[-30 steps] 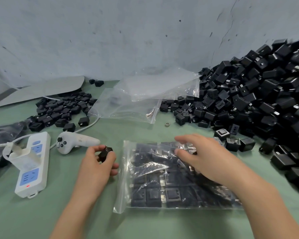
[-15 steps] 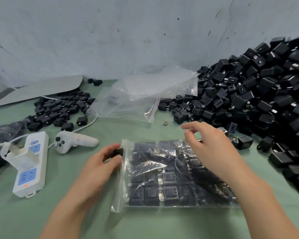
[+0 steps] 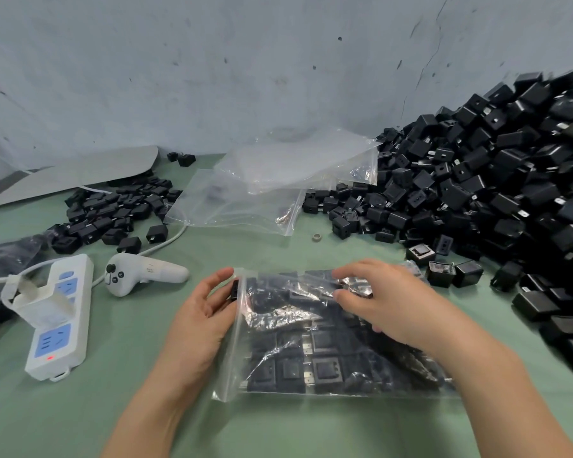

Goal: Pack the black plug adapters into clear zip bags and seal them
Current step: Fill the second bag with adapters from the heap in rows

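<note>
One black plug adapter (image 3: 235,290) was pinched between the thumb and fingers of the left hand (image 3: 209,312). Within the last second it had travelled from open table (image 3: 146,408) at 9 o'clock of the zip bag (image 3: 311,352) to the bag's left edge, where it met the film. The right hand (image 3: 387,305) had shifted from lying across the bag to its far edge at 12 o'clock, with thumb and index finger closed on the upper film and apparently raising it.

The zip bag lay flat at 6 o'clock of the view, between both hands, already lined with rows of adapters. Judged from this, the insertion step was in hand: the left edge appeared to be the mouth, and the raised film gave clearance for the adapter to slide in. The bag looked nearly full, so sealing was probably close.

The loose pile (image 3: 477,200) stood at 2 o'clock of the bag, and the empty bags (image 3: 262,193) lay at 12 o'clock.
</note>
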Demonstrator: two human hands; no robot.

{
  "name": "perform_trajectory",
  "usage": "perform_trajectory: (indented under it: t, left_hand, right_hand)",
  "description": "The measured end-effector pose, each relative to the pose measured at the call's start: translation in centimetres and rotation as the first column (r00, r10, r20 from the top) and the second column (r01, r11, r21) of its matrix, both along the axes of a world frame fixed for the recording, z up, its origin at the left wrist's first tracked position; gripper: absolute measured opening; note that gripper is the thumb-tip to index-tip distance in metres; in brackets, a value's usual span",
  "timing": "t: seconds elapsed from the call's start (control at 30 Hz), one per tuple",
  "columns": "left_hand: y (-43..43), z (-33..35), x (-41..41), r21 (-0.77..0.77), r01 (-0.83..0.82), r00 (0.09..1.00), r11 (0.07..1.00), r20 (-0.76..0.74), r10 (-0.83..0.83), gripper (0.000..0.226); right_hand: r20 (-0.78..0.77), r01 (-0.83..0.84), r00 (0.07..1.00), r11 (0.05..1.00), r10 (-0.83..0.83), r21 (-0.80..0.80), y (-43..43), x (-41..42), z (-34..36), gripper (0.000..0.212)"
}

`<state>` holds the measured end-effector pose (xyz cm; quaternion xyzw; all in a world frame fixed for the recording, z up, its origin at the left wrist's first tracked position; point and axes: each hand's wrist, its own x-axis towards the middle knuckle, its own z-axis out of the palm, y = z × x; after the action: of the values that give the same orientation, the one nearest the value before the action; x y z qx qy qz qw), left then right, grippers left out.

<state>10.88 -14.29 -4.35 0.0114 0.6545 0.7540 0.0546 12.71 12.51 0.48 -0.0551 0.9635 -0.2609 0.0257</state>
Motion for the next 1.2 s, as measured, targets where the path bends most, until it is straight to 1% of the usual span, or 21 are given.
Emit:
perform_trajectory:
  t: [0.1, 0.17, 0.2, 0.27, 0.3, 0.33, 0.37, 0.4, 0.47, 0.53, 0.57, 0.6, 0.67, 0.7, 0.77, 0.83, 0.9, 1.0, 1.1, 1.17, 1.2]
  left_hand:
    - [0.2, 0.2, 0.1, 0.039, 0.006, 1.000, 0.999, -0.005, -0.006, 0.066]
    - [0.5, 0.3, 0.3, 0.011, 0.000, 1.000, 1.000, -0.014, 0.000, 0.065]
    - [0.6, 0.4, 0.4, -0.034, -0.009, 1.000, 0.999, -0.028, 0.008, 0.065]
    - [0.7, 0.4, 0.7, -0.203, -0.040, 0.995, 0.978, -0.097, 0.021, 0.065]
    - [0.7, 0.4, 0.8, -0.296, -0.063, 0.990, 0.953, -0.140, 0.022, 0.060]
    - [0.7, 0.4, 0.8, -0.349, -0.080, 0.986, 0.934, -0.164, 0.023, 0.055]
    - [0.6, 0.4, 0.7, -0.351, -0.078, 0.986, 0.933, -0.164, 0.021, 0.051]
    - [0.5, 0.5, 0.7, -0.307, -0.056, 0.990, 0.950, -0.142, 0.012, 0.051]
    - [0.0, 0.6, 0.5, -0.174, 0.005, 0.997, 0.985, -0.079, -0.019, 0.053]
    - [-0.2, 0.6, 0.3, -0.071, 0.049, 0.997, 0.996, -0.050, -0.052, 0.056]
    - [0.0, 0.6, 0.4, -0.065, 0.068, 0.996, 0.996, -0.051, -0.072, 0.056]
    - [0.3, 0.4, 0.6, -0.108, 0.075, 0.995, 0.991, -0.062, -0.083, 0.055]
    - [1.0, 0.2, 0.8, -0.254, 0.054, 0.991, 0.966, -0.104, -0.083, 0.052]
    - [1.0, 0.2, 0.8, -0.294, 0.043, 0.991, 0.955, -0.112, -0.079, 0.054]
    - [0.7, 0.1, 0.6, -0.281, 0.067, 0.992, 0.957, -0.080, -0.093, 0.059]
    - [0.2, 0.5, 0.6, -0.224, 0.106, 0.993, 0.969, -0.032, -0.116, 0.064]
    - [-0.1, 0.6, 0.6, -0.178, 0.057, 0.998, 0.982, -0.006, -0.059, 0.057]
    - [-0.4, 0.9, 0.4, -0.165, -0.059, 0.998, 0.984, 0.016, 0.062, 0.047]
    - [0.0, 1.3, 0.7, -0.148, -0.008, 0.998, 0.989, 0.053, 0.016, 0.046]
    - [0.4, 1.4, 1.1, -0.161, 0.033, 0.999, 0.986, 0.044, -0.026, 0.042]
    - [0.5, 1.6, 1.2, -0.163, 0.028, 0.999, 0.986, 0.034, -0.022, 0.040]
  right_hand:
    - [0.037, -0.037, 0.999, 0.998, 0.036, 0.041, -0.1, 0.0, 0.0, 0.051]
    - [0.042, -0.043, 0.998, 0.995, 0.039, 0.088, -0.3, -0.1, 0.1, 0.053]
    - [0.039, -0.045, 0.998, 0.994, 0.041, 0.102, -0.5, -0.1, 0.1, 0.053]
    - [0.034, -0.058, 0.998, 0.991, 0.054, 0.117, -0.9, 0.0, 0.2, 0.050]
    - [0.031, -0.067, 0.997, 0.990, 0.064, 0.120, -1.0, 0.1, 0.2, 0.050]
    - [0.030, -0.075, 0.997, 0.990, 0.072, 0.122, -1.1, 0.1, 0.2, 0.050]
    - [0.028, -0.080, 0.997, 0.989, 0.077, 0.123, -1.2, 0.2, 0.2, 0.051]
    - [0.027, -0.082, 0.996, 0.989, 0.079, 0.127, -1.3, 0.3, 0.2, 0.052]
    - [0.022, -0.087, 0.996, 0.986, 0.084, 0.140, -1.5, 0.3, 0.3, 0.057]
    - [0.014, -0.088, 0.996, 0.984, 0.087, 0.157, -1.8, 0.4, 0.3, 0.058]
    - [0.007, -0.086, 0.996, 0.983, 0.086, 0.164, -1.9, 0.4, 0.4, 0.057]
    - [-0.002, -0.082, 0.997, 0.982, 0.083, 0.171, -2.1, 0.4, 0.4, 0.056]
    - [-0.022, -0.067, 0.997, 0.982, 0.072, 0.175, -2.1, 0.4, 0.5, 0.053]
    - [-0.030, -0.063, 0.997, 0.982, 0.069, 0.176, -2.2, 0.4, 0.5, 0.051]
    - [-0.036, -0.064, 0.997, 0.981, 0.072, 0.181, -2.2, 0.5, 0.5, 0.050]
    - [-0.037, -0.061, 0.997, 0.984, 0.068, 0.168, -2.1, 0.5, 0.4, 0.050]
    - [-0.044, -0.047, 0.998, 0.989, 0.054, 0.137, -1.6, 0.4, 0.4, 0.050]
    - [-0.053, -0.029, 0.998, 0.995, 0.034, 0.099, -1.0, 0.1, 0.4, 0.051]
    - [-0.068, -0.021, 0.997, 0.997, 0.026, 0.076, -0.8, 0.1, 0.3, 0.050]
    - [-0.081, -0.017, 0.996, 0.998, 0.022, 0.062, -0.8, 0.2, 0.3, 0.048]
    - [-0.092, -0.009, 0.996, 0.999, 0.013, 0.043, -0.7, 0.2, 0.4, 0.046]
